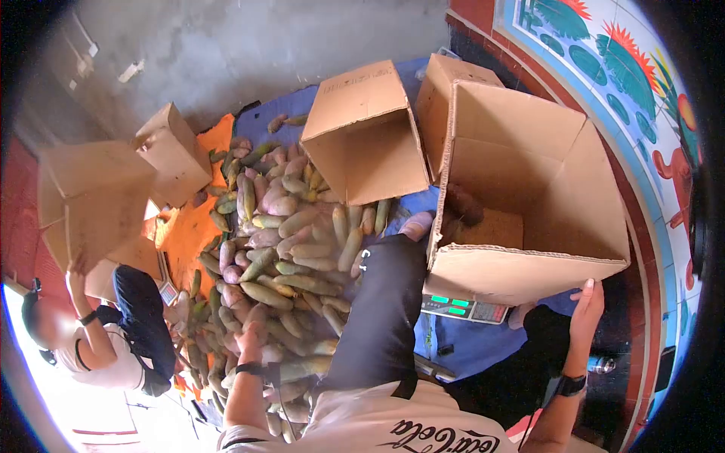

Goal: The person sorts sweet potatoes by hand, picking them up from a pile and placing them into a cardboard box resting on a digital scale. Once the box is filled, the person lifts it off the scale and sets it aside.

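Note:
My left hand [251,337] reaches down onto the pile of long green and purplish vegetables [302,283], its fingers around one of them. My right hand [587,303] rests at the front right corner of a large open cardboard box [529,273], fingertips against the outside of its wall. A few dark reddish vegetables [463,205] lie inside this box, at its left side. Beneath the front of the box, a scale [464,308] shows green lit displays.
Another open box [366,132] lies tilted behind the pile, beside a further box [445,87]. At the left, a co-worker [113,347] handles a raised box [98,196]. Blue and orange sheets are under the vegetables. A painted wall [612,68] curves along the right.

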The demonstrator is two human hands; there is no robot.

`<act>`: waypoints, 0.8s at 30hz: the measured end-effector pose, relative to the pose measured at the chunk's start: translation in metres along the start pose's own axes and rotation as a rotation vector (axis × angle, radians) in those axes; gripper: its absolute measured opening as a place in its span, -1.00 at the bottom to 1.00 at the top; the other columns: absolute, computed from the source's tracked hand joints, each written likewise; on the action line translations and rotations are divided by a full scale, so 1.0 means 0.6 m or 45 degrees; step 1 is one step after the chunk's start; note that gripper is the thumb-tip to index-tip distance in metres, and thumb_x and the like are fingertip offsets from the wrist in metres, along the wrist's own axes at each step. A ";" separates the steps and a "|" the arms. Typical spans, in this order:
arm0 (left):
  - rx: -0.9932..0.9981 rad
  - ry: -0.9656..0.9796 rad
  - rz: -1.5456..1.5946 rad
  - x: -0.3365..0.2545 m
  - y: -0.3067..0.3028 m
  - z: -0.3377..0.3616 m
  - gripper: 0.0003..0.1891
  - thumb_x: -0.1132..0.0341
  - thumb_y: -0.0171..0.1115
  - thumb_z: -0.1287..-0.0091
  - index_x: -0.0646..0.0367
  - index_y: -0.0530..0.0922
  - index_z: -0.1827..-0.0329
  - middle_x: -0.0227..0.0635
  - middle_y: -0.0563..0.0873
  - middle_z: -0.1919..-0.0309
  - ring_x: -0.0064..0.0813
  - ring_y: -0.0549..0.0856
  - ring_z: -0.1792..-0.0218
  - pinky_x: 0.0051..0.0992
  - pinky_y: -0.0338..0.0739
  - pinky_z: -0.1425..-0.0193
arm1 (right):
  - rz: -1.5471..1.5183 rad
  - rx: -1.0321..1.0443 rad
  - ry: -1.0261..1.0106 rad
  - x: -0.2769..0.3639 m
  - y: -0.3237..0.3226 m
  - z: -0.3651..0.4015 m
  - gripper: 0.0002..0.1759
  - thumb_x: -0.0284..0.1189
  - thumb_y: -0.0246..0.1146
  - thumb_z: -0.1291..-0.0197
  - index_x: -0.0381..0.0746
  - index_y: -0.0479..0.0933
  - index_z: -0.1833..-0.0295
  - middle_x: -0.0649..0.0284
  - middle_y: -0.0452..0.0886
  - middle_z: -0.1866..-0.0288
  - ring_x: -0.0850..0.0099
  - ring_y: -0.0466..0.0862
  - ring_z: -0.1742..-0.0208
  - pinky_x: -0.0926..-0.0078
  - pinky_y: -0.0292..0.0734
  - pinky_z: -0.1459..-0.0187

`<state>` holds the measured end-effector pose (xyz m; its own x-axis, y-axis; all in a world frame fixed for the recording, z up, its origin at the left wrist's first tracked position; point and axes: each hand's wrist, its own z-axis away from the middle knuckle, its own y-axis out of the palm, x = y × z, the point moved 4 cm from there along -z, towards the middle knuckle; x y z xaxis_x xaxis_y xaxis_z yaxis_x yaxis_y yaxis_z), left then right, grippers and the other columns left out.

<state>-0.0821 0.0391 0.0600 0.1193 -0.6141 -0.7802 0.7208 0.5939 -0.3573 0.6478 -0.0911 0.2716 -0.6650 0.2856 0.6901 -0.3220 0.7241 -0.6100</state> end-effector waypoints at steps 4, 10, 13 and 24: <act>0.624 -0.104 0.049 -0.069 0.113 0.075 -0.42 0.20 0.28 -0.13 0.12 0.26 -0.18 -0.21 0.46 -0.05 -0.28 0.51 -0.01 -0.12 0.46 0.01 | -0.018 0.037 0.012 0.005 -0.004 0.002 -0.64 -0.29 -0.10 -0.39 -0.40 0.40 0.07 0.09 0.50 0.27 0.37 0.52 0.41 0.50 0.50 0.37; 1.003 0.198 0.181 -0.224 0.256 0.257 -0.49 0.17 0.24 -0.17 0.09 0.31 -0.15 -0.25 0.44 -0.10 -0.25 0.47 -0.07 -0.10 0.42 -0.01 | -0.040 0.035 0.013 0.019 -0.008 0.007 -0.66 -0.29 -0.07 -0.38 -0.40 0.38 0.15 0.02 0.49 0.31 0.28 0.54 0.41 0.42 0.50 0.38; 1.113 0.454 0.353 -0.302 0.286 0.338 -0.45 0.14 0.22 -0.19 0.10 0.28 -0.20 -0.25 0.43 -0.12 -0.26 0.47 -0.08 -0.15 0.41 -0.02 | -0.027 0.044 0.006 0.028 -0.011 0.007 -0.67 -0.30 -0.07 -0.37 -0.40 0.38 0.19 0.01 0.48 0.33 0.25 0.54 0.43 0.39 0.48 0.38; 1.580 1.133 0.367 -0.458 0.324 0.636 -0.26 0.05 0.28 -0.09 0.18 0.21 -0.29 -0.20 0.41 -0.13 -0.35 0.39 -0.18 -0.34 0.28 -0.26 | 0.056 0.004 0.034 0.019 -0.009 0.005 -0.69 -0.30 -0.03 -0.33 -0.38 0.39 0.19 -0.10 0.49 0.28 -0.07 0.51 0.26 0.13 0.38 0.21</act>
<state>0.2859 0.1248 0.4013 0.2430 0.2037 -0.9484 0.8926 -0.4296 0.1364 0.6399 -0.0935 0.2818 -0.6605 0.3337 0.6726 -0.2951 0.7084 -0.6412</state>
